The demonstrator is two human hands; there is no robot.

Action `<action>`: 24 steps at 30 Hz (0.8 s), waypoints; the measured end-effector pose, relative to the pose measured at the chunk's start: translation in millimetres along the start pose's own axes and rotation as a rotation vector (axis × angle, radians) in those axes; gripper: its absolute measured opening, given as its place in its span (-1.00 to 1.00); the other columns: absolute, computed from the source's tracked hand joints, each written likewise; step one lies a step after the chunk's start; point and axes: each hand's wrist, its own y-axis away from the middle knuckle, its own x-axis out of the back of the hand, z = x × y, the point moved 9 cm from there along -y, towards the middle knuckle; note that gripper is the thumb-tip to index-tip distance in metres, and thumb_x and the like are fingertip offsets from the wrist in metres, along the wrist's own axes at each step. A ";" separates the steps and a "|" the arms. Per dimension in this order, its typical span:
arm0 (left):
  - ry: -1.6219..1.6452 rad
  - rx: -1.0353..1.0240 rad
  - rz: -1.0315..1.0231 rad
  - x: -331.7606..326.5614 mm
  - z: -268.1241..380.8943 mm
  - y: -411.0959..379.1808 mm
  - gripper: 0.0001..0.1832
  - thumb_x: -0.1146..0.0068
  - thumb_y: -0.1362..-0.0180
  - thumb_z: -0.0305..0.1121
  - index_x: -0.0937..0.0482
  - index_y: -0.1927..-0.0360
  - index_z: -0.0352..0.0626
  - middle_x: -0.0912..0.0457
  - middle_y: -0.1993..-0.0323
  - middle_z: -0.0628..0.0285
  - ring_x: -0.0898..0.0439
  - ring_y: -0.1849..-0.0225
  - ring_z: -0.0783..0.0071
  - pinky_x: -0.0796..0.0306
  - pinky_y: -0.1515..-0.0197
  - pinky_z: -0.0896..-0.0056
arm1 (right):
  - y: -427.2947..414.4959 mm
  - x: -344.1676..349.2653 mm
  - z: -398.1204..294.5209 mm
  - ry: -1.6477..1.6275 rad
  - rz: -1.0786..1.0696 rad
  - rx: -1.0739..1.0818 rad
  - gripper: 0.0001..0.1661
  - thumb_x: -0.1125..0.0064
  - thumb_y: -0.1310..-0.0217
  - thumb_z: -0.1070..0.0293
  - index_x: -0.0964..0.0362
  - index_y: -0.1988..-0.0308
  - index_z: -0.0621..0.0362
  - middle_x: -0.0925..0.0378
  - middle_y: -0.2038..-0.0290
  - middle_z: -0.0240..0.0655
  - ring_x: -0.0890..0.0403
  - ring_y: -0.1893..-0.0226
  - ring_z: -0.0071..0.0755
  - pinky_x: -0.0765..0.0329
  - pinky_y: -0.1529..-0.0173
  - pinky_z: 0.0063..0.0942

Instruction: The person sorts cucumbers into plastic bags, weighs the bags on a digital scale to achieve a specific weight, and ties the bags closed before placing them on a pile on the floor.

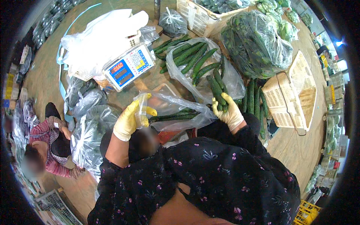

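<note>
My left hand, in a yellowed glove, grips the rim of a clear plastic bag in front of my lap. Dark green cucumbers lie inside that bag. My right hand, gloved the same way, is closed around several cucumbers to the right of the bag. Just beyond it an opened large plastic bag carries more long cucumbers. Other loose cucumbers lie to the right of my right hand.
A digital scale with a lit display stands ahead left, beside white plastic bags. A tipped cream crate and a big filled bag are on the right. Filled bags sit left, near another person.
</note>
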 end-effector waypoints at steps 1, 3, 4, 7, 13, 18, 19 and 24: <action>0.003 -0.001 -0.007 -2.0 0.5 0.4 -0.30 0.09 -0.26 0.17 -0.31 -0.28 -0.16 -0.63 0.21 -0.09 -0.63 0.36 0.34 -0.52 0.44 0.48 | 8.3 2.7 9.1 -0.018 -0.004 0.004 -0.67 -0.18 -0.25 0.25 -0.40 0.11 0.25 -0.56 0.28 -0.12 -0.57 0.41 -0.23 -0.65 0.25 -0.19; -0.029 -0.012 0.075 -2.3 -0.4 -1.1 -0.26 0.15 -0.26 0.20 -0.29 -0.29 -0.20 -0.64 0.26 -0.08 -0.57 0.55 0.41 -0.45 0.55 0.54 | 27.6 7.2 34.8 -0.094 -0.011 -0.036 -0.64 -0.16 -0.26 0.26 -0.36 0.06 0.29 -0.52 0.21 -0.06 -0.56 0.35 -0.22 -0.66 0.24 -0.20; -0.044 -0.015 0.119 -1.3 -1.0 -0.4 -0.24 0.18 -0.26 0.22 -0.28 -0.30 -0.22 -0.64 0.28 -0.07 -0.54 0.65 0.45 -0.42 0.61 0.58 | 37.4 8.8 45.3 -0.076 -0.031 -0.028 -0.65 -0.15 -0.27 0.28 -0.35 0.05 0.29 -0.51 0.19 -0.07 -0.55 0.34 -0.22 -0.66 0.23 -0.20; -0.028 0.004 0.148 0.2 -3.8 -1.7 -0.24 0.19 -0.26 0.22 -0.29 -0.29 -0.22 -0.64 0.27 -0.07 -0.55 0.66 0.44 -0.42 0.62 0.58 | 66.1 5.8 71.4 0.044 -0.119 -0.048 -0.64 -0.10 -0.31 0.29 -0.31 -0.01 0.23 -0.50 0.15 -0.16 -0.54 0.29 -0.32 -0.64 0.14 -0.25; 0.036 0.018 0.036 -9.3 -21.4 -7.4 -0.31 0.18 -0.30 0.14 -0.28 -0.30 -0.19 -0.57 0.02 -0.16 -0.64 0.31 0.41 -0.46 0.50 0.61 | 102.2 -37.1 99.3 0.322 -0.342 -0.044 -0.52 -0.15 -0.25 0.19 -0.29 -0.06 0.23 -0.48 0.11 -0.28 -0.52 0.23 -0.43 -0.55 0.00 -0.33; 0.168 0.100 -0.032 -15.0 -45.7 -13.1 -0.38 0.09 -0.31 0.08 -0.28 -0.29 -0.11 -0.53 -0.08 -0.14 -0.59 0.34 0.48 -0.45 0.45 0.58 | 101.2 -52.2 106.2 0.866 -0.494 0.009 -0.45 -0.30 -0.11 0.08 -0.43 0.02 0.22 -0.55 0.15 -0.34 -0.52 0.15 -0.46 -0.47 0.00 -0.43; 0.247 0.117 -0.058 -19.2 -48.3 -16.2 -0.42 0.02 -0.30 0.04 -0.29 -0.27 -0.07 -0.54 -0.06 -0.13 -0.56 0.47 0.49 -0.45 0.46 0.53 | 101.3 -57.8 107.0 0.917 -0.514 0.024 -0.45 -0.31 -0.10 0.10 -0.42 0.00 0.22 -0.55 0.15 -0.35 -0.52 0.15 -0.47 -0.46 -0.01 -0.44; 0.258 -0.005 -0.097 -29.7 -46.3 -27.0 -0.39 0.06 -0.29 0.15 -0.32 -0.26 -0.01 -0.55 -0.07 0.08 -0.55 0.21 0.49 -0.44 0.33 0.48 | 71.8 -69.3 114.1 1.256 -0.552 0.246 -0.19 -0.44 0.08 0.29 -0.22 -0.15 0.19 -0.50 0.05 -0.34 -0.51 0.09 -0.42 -0.44 -0.08 -0.42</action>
